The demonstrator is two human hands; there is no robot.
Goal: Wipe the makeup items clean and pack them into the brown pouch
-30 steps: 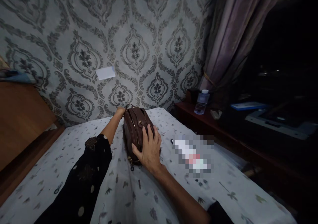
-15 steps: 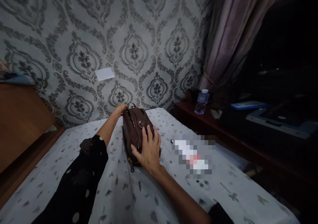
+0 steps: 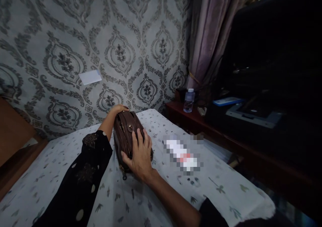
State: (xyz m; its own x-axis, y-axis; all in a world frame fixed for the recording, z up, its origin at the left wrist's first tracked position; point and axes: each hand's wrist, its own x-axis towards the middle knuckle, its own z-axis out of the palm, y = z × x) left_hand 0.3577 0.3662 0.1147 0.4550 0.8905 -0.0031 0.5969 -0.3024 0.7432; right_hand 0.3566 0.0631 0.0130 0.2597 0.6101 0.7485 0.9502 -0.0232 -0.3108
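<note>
A brown leather bag (image 3: 123, 128) with zips and a snap tab lies on the white patterned bed cover (image 3: 161, 196). At the bag's far end is my left hand (image 3: 119, 109), its fingers bent over the top edge and partly hidden. My right hand (image 3: 141, 153) rests on the near right part of the bag with its fingers spread, the palm against the leather.
A blurred-out phone-like object (image 3: 181, 154) lies right of the bag. A clear bottle (image 3: 189, 100) stands on a dark red ledge (image 3: 173, 109) beside a curtain (image 3: 206, 35). Wooden furniture (image 3: 15, 133) is at the left; a white card (image 3: 90, 77) is against the wallpaper.
The view has turned to the right, so the bag and hands appear further left. My left hand has come further over the bag's far end, where the handle showed before.
</note>
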